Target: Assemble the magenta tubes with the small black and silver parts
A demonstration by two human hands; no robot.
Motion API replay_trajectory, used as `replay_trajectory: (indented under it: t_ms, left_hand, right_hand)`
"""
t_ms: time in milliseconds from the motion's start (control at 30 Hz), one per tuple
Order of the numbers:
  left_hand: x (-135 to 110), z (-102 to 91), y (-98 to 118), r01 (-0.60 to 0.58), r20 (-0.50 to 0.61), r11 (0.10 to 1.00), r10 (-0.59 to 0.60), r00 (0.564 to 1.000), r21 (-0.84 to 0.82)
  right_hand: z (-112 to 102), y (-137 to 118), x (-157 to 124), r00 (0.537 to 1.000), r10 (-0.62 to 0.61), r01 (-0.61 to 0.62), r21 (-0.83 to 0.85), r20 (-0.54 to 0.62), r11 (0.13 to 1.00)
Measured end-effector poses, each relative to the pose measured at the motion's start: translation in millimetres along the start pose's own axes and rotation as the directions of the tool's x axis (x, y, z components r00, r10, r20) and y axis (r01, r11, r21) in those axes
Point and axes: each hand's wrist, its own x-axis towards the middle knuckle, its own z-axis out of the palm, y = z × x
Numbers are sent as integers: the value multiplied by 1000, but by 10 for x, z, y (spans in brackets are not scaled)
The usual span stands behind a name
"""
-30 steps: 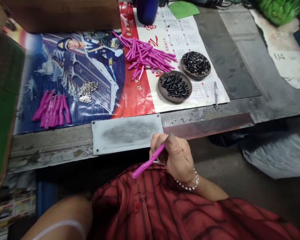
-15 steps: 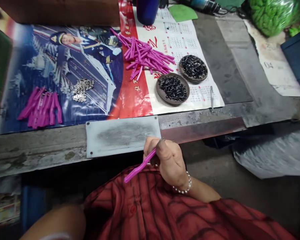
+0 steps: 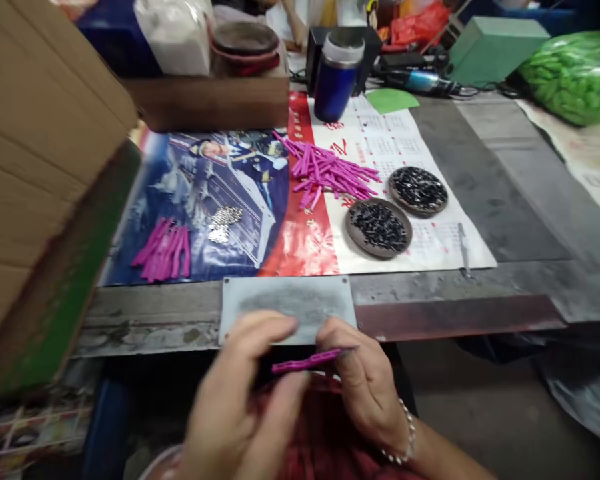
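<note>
My right hand (image 3: 365, 380) pinches a slim, slightly bent magenta plastic piece (image 3: 307, 362) by its right end, in front of the bench edge. A small dark tip shows by the thumb, but what it belongs to is unclear. My left hand (image 3: 245, 393), blurred, has thumb and fingers apart around the piece's left end, and I see no firm grip there. Just beyond my hands lies a grey metal plate (image 3: 290, 303) with a dark worn middle. Similar magenta pieces lie in a loose pile (image 3: 330, 170) and in a neat group (image 3: 164, 253).
Two round dishes (image 3: 379, 228) (image 3: 419, 190) hold small black pins. Small silver rings (image 3: 225, 223) lie on the poster. A thin metal tool (image 3: 463, 250) lies at right. Behind stand a blue tumbler (image 3: 337, 80) and a brown box (image 3: 215, 103); cardboard (image 3: 45, 153) rises at left.
My left hand has come up from the lower left to the magenta piece. My right hand has turned the piece closer to level. The view has tilted up and shifted left.
</note>
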Motion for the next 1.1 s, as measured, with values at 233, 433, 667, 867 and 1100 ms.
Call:
replay_trajectory:
  t_ms: [233,433,667,867,1100]
  left_hand:
    - [181,146,-109,-129,346,978,179,921,-163]
    - [193,175,-91,-52,326,967,135,936,-249]
    - [108,317,-124,27,169,948,28,985,-317]
    - [70,360,-147,10,77,939,18,997,-345]
    - [-11,353,-197,-13,18,945,20,1000,-328]
  right_hand:
    - [12,63,4,997,-26,30,-49,74,998]
    - [-33,38,43,992,3,3,-44,123,999]
    - [-46,9,35,990,113,-116,32,79,993]
    - [20,4,20,997,72,-72,-28,0,997]
    - [73,-29,60,1000,6,-6,-12,-27,1000]
